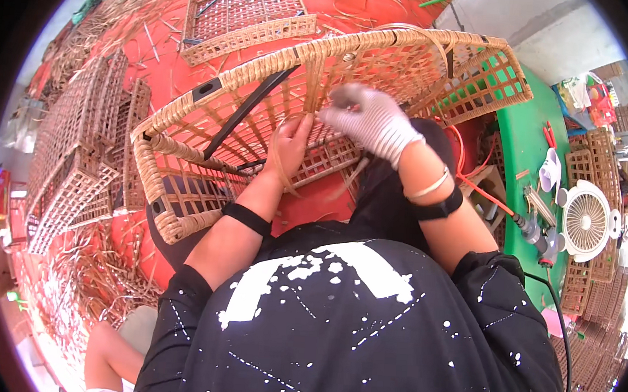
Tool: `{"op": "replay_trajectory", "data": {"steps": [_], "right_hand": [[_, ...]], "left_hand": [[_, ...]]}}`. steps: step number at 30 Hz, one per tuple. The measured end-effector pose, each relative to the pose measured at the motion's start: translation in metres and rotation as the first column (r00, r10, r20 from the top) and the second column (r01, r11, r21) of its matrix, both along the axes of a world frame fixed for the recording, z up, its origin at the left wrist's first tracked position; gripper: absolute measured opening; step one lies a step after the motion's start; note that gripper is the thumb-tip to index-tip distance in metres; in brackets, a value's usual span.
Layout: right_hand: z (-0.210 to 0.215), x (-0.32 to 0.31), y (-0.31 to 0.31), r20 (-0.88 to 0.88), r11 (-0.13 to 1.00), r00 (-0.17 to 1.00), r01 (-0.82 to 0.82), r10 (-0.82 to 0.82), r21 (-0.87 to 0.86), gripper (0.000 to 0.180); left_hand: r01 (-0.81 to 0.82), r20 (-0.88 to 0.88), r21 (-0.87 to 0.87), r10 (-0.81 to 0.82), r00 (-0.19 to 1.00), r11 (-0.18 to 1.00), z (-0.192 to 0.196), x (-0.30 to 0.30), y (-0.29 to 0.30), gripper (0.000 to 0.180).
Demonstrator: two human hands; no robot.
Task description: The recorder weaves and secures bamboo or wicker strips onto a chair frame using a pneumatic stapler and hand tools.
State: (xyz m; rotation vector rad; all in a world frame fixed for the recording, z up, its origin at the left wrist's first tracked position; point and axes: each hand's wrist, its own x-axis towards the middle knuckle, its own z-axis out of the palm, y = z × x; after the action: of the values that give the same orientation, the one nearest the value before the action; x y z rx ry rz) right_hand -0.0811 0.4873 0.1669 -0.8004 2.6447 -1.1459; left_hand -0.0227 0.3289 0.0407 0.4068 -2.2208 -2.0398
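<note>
A large woven rattan basket frame (264, 74) lies tilted across my lap, its thick rim wrapped in pale strips. Bare and closed, my left hand (290, 143) pinches a thin rattan strip (278, 166) inside the basket; the strip loops down past the wrist. My right hand (369, 120), in a white striped glove, is curled just to the right of it, fingertips almost at the left hand's. What the gloved fingers hold, if anything, is hidden. Several strips (313, 74) hang from the rim above both hands. A black bar (251, 112) braces the basket left of them.
Another woven panel (246, 12) lies on the red floor ahead. Stacked woven pieces (80, 131) stand at left, above loose strips (108, 262). On the right, a green table (530, 137) carries red-handled pliers (550, 135), a power tool (534, 235) with an orange hose, and a white fan (586, 220).
</note>
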Motion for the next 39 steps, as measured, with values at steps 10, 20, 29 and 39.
{"op": "replay_trajectory", "data": {"steps": [10,20,29,39], "right_hand": [[-0.032,-0.027,-0.051,0.641,0.952,0.711,-0.283,0.291,-0.119,0.041],[0.000,-0.001,-0.027,0.020,0.684,0.976,-0.166,0.217,0.710,0.034],[0.006,0.014,-0.029,0.001,0.693,0.990,-0.099,0.140,0.714,0.037],[-0.002,0.047,-0.011,0.021,0.891,0.971,-0.228,0.240,0.393,0.035]], "left_hand": [[-0.068,0.038,0.241,0.061,0.997,0.968,0.009,0.000,0.002,0.035],[0.072,-0.079,-0.244,-0.094,0.993,0.967,0.005,0.006,-0.010,0.035],[-0.089,-0.204,-0.400,0.006,0.979,0.912,-0.002,0.002,-0.010,0.028],[-0.101,-0.226,-0.303,0.031,0.974,0.948,-0.002,0.010,0.006,0.033]]}}
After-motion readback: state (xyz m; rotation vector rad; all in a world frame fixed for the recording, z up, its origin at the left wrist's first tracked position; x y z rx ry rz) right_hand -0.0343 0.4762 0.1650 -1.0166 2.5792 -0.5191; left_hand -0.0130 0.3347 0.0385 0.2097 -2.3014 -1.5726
